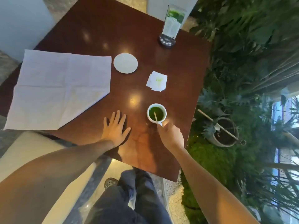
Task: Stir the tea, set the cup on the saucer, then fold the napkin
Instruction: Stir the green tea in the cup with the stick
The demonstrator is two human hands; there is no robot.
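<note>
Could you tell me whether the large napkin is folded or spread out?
Spread out: the large napkin lies flat on the table, showing only crease lines.

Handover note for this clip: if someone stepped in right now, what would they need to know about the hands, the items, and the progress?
Left hand: flat on the wooden table, fingers spread, holding nothing.
Right hand: pinching a thin stir stick that dips into the green tea.
White cup: on the bare table near the right edge, not on the saucer.
Saucer: empty, farther back, beside the napkin.
Large napkin: spread open at left, unfolded.
Small stained paper square: between saucer and cup.
Done: nothing finished; stirring under way.
Left: finish stirring, place cup on saucer, fold napkin.
</note>
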